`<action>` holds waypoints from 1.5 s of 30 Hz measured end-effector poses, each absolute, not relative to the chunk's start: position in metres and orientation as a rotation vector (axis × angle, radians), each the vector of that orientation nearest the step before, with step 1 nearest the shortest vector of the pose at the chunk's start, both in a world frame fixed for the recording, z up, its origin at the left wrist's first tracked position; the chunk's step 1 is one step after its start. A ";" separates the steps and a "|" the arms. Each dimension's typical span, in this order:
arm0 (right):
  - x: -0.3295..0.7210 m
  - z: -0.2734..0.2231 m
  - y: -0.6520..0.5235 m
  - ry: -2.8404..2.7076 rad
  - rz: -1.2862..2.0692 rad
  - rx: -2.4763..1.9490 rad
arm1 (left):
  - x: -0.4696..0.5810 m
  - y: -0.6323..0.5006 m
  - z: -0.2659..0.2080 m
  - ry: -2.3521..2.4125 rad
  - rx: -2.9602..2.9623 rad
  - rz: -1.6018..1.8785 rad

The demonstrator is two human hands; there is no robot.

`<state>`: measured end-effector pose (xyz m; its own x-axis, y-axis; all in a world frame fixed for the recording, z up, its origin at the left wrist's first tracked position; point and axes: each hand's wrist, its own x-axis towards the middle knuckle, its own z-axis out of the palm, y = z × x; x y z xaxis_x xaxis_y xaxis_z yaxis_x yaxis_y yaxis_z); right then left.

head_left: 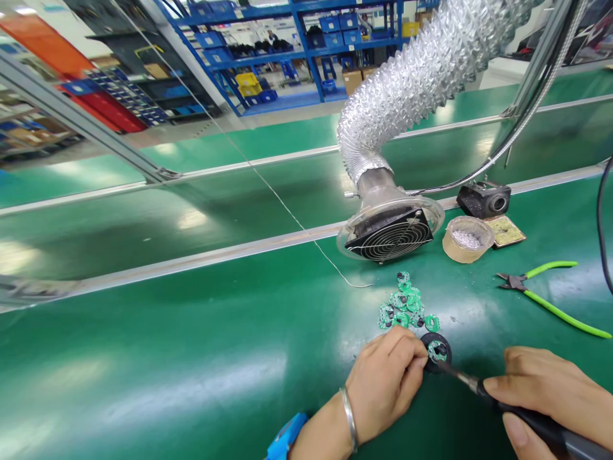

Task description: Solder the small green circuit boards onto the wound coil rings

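My left hand (389, 382) has its fingers closed at the left edge of a black round part (446, 342). Whether a thin wire is also pinched there cannot be made out. Inside the black part sits a small round green circuit board (435, 352) with a black component. My right hand (555, 390) is wrapped around the dark handle of a soldering iron (467, 380). Its tip points left and reaches the lower edge of that board. Just beyond my left hand lies a loose pile of similar round circuit boards (407, 300).
A fume extractor hood (390, 236) on a silver flexible duct (397, 96) hangs over the bench. At right are green-handled cutters (550, 306), a round tub of metal shavings (465, 241), a sponge tray (505, 231) and a black stand (484, 199). A solder wire (287, 207) slants down.
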<state>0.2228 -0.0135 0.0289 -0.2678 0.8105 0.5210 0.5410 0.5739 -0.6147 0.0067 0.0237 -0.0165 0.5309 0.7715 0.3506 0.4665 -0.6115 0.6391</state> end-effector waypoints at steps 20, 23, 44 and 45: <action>0.217 0.038 -0.011 -1.917 0.298 -1.108 | 0.008 0.024 -0.018 1.012 2.316 0.910; 0.217 0.038 -0.010 -1.933 0.310 -1.100 | 0.008 0.024 -0.018 1.027 2.313 0.910; 0.222 0.039 -0.014 -1.948 0.348 -1.109 | 0.009 0.022 -0.018 1.034 2.313 0.930; 0.225 0.040 -0.013 -1.960 0.352 -1.105 | 0.009 0.022 -0.018 1.034 2.313 0.933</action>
<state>0.2249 -0.0131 0.0402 -0.2606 0.8064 0.5309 0.5711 0.5721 -0.5887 0.0090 0.0223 -0.0179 0.4934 0.7724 0.4000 0.4766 -0.6247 0.6185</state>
